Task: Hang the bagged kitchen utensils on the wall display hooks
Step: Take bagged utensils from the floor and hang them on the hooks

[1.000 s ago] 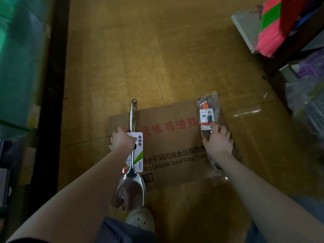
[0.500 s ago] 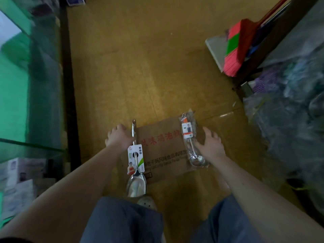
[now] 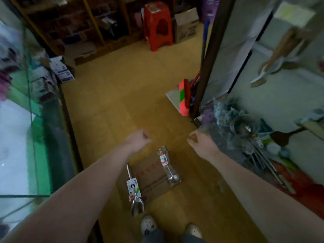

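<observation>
Two utensils lie on a flat piece of cardboard (image 3: 154, 179) on the floor. A steel scoop with a white card label (image 3: 134, 189) rests on its left edge. A spoon in a clear bag (image 3: 167, 166) rests on its right side. My left hand (image 3: 140, 138) and my right hand (image 3: 200, 141) are raised well above them with fingers curled, and each holds nothing. On the right, a pale wall display (image 3: 273, 95) carries hanging utensils, among them a wooden-handled tool (image 3: 273, 64) and a dark spatula (image 3: 281, 137).
A glass counter (image 3: 26, 137) runs along the left. A pink and green broom (image 3: 184, 97) leans by a dark post (image 3: 208, 64). Steel ladles (image 3: 245, 128) pile up low on the right. A red stool (image 3: 157, 27) and shelves stand at the back. My shoes (image 3: 148, 225) are just below the cardboard.
Both hands have let go of the utensils and lifted off the cardboard. The view has risen and tipped forward, so the shop's back and the right wall display now show.
</observation>
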